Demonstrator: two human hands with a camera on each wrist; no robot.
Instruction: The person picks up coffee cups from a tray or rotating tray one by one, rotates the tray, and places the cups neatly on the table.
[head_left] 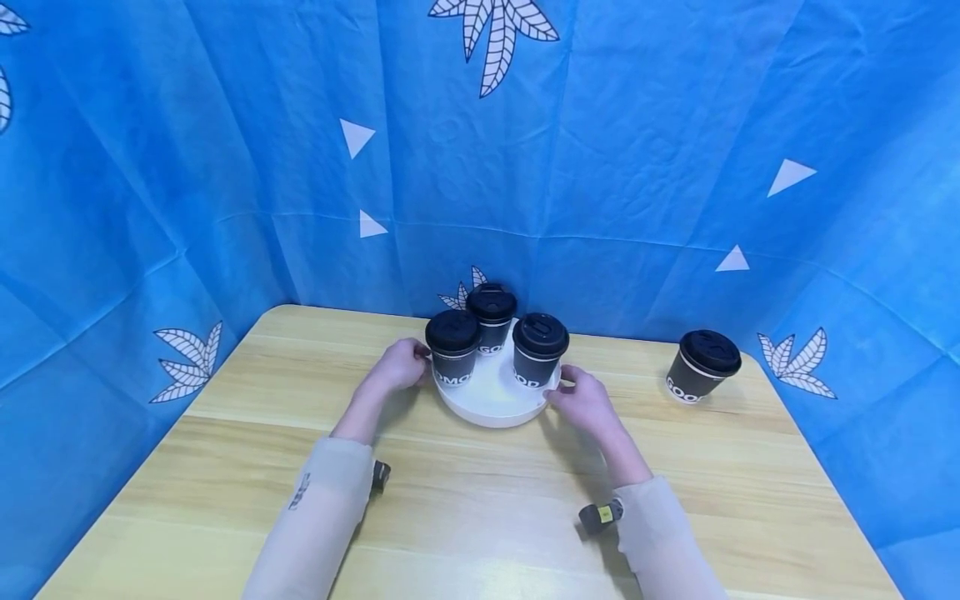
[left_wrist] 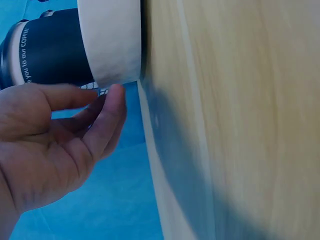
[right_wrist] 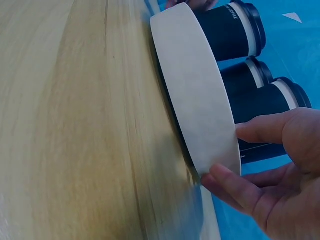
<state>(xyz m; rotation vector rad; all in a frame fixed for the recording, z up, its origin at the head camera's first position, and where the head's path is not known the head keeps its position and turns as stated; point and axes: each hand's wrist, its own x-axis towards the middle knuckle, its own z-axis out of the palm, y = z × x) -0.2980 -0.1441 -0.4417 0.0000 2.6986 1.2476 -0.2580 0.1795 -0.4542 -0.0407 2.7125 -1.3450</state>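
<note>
A round white tray (head_left: 491, 408) carries three upright dark cups with black lids: left cup (head_left: 453, 367), rear cup (head_left: 492, 333) and right cup (head_left: 535, 367). At the tray's left side is my left hand (head_left: 396, 367); in the left wrist view its loosely bent fingertips (left_wrist: 116, 92) meet the edge of the tray wall (left_wrist: 112, 45), thumb apart from it. My right hand (head_left: 587, 402) grips the tray's right side. The right wrist view shows that thumb (right_wrist: 250, 129) at the upper rim and fingertips at the lower edge of the wall (right_wrist: 195, 90).
Another lidded dark cup (head_left: 697, 367) stands tilted on the wooden table (head_left: 465, 500) at the far right. A blue patterned cloth (head_left: 465, 150) hangs behind the table and along both sides. Small dark devices (head_left: 597, 517) protrude at both sleeve cuffs.
</note>
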